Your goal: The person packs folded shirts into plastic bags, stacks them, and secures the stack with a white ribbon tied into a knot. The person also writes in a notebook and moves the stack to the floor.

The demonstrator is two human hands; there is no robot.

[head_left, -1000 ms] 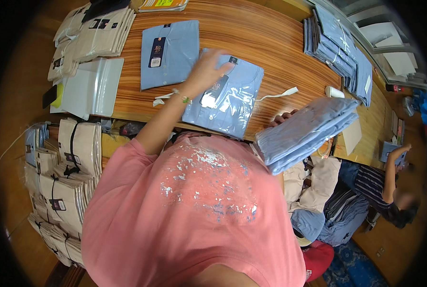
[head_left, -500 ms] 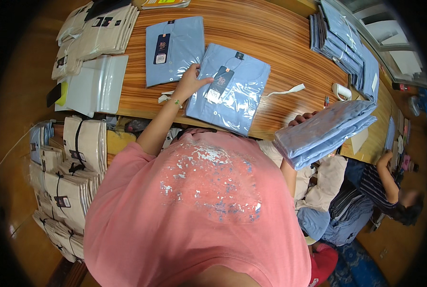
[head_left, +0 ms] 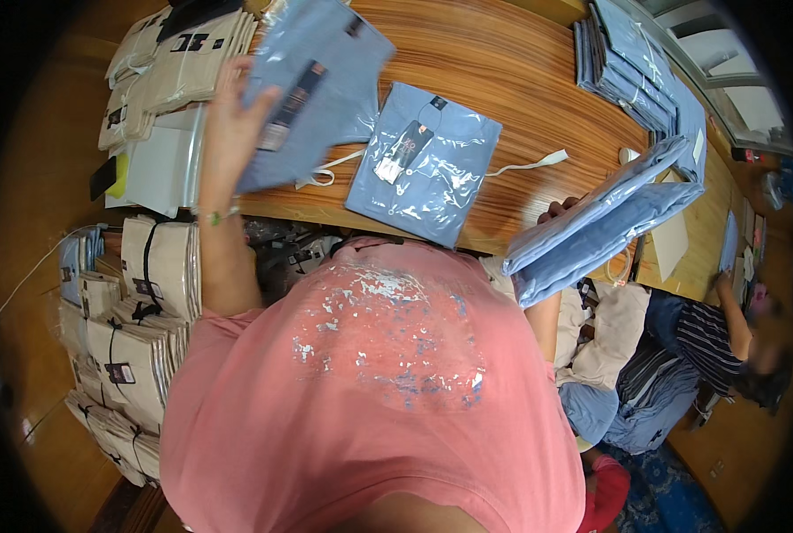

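Observation:
A flat blue garment in a clear bag (head_left: pixel 339 84), with a dark hang tag on its front, is tilted up off the table at the left. My left hand (head_left: pixel 235 129), a little blurred, grips its left edge, thumb across the front. In the middle another bagged blue garment (head_left: pixel 450 164) lies flat near the table's front edge, its dark tag (head_left: pixel 405 149) on top. My right hand (head_left: pixel 558 210) holds several bagged blue garments (head_left: pixel 601 226) in a bundle at the right; most of that hand is hidden behind them, and the bundle gapes at its right end.
White ties (head_left: pixel 534 163) lie on the wooden table (head_left: pixel 503 62). Stacks of blue garments (head_left: pixel 632 71) stand far right, beige bagged garments (head_left: pixel 197 62) far left, and tied beige bundles (head_left: pixel 152 266) lower left. A co-worker in a striped top (head_left: pixel 707 346) sits at the right.
My left hand has left the middle garment, moved left and taken hold of the left one, which is now lifted and tilted. The bundle in my right hand has spread apart.

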